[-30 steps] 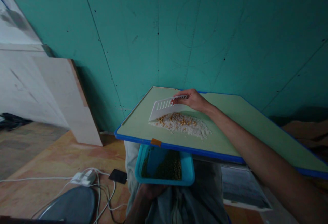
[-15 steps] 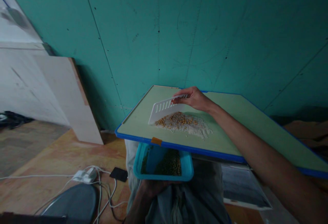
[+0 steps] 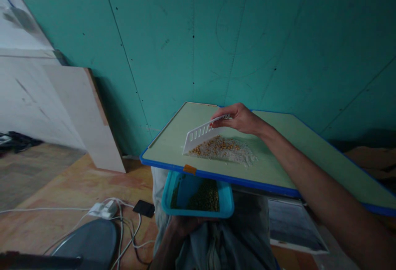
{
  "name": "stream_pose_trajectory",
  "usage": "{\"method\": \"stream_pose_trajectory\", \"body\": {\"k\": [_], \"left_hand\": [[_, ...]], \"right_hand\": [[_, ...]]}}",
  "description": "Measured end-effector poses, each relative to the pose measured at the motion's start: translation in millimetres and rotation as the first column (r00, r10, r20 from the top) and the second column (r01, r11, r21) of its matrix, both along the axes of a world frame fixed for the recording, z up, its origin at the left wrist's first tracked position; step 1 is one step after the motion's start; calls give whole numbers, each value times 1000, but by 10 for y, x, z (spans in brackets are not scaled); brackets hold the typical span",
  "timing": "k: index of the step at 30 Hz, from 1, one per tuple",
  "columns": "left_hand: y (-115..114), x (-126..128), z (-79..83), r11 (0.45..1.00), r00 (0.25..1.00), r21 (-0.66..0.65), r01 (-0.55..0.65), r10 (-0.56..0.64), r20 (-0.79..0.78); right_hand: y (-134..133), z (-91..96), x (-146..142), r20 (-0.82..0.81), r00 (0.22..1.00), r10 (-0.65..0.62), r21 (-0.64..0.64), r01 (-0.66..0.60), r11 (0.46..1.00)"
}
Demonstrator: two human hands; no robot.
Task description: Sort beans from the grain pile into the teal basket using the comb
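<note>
My right hand (image 3: 239, 118) grips the top edge of a white slotted plastic scraper (image 3: 201, 135), whose lower edge rests on a pale green board with a blue rim (image 3: 216, 177). Beside the scraper lies a heap of white grains mixed with yellow kernels (image 3: 224, 148). Below the board's near edge my left hand (image 3: 182, 223) holds a blue plastic tray (image 3: 227, 210) from underneath; the tray holds a layer of greenish-yellow grains. Most of the left hand's fingers are hidden under the tray.
A teal wall stands right behind the board. A white panel (image 3: 77, 117) leans at the left. On the wooden floor lie a white power strip with cables (image 3: 103, 210), a small black object (image 3: 144, 208) and a round grey disc (image 3: 85, 241).
The scraper has tilted up a little and slid slightly right against the grain heap. The blue tray stays under the board's edge; the view shifted slightly.
</note>
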State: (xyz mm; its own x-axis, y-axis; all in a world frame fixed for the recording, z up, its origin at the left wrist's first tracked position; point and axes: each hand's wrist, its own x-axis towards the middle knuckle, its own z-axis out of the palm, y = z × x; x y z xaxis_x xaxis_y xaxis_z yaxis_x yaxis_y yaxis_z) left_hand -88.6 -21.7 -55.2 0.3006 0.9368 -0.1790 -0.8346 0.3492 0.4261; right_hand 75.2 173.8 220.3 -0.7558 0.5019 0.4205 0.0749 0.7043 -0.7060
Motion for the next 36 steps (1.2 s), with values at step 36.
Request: {"method": "stream_pose_trajectory", "body": {"k": [36], "left_hand": [[15, -14, -32, 999, 998, -39, -4, 6, 57]], "right_hand": [[-300, 215, 36, -85, 939, -334, 118, 342, 932]]}}
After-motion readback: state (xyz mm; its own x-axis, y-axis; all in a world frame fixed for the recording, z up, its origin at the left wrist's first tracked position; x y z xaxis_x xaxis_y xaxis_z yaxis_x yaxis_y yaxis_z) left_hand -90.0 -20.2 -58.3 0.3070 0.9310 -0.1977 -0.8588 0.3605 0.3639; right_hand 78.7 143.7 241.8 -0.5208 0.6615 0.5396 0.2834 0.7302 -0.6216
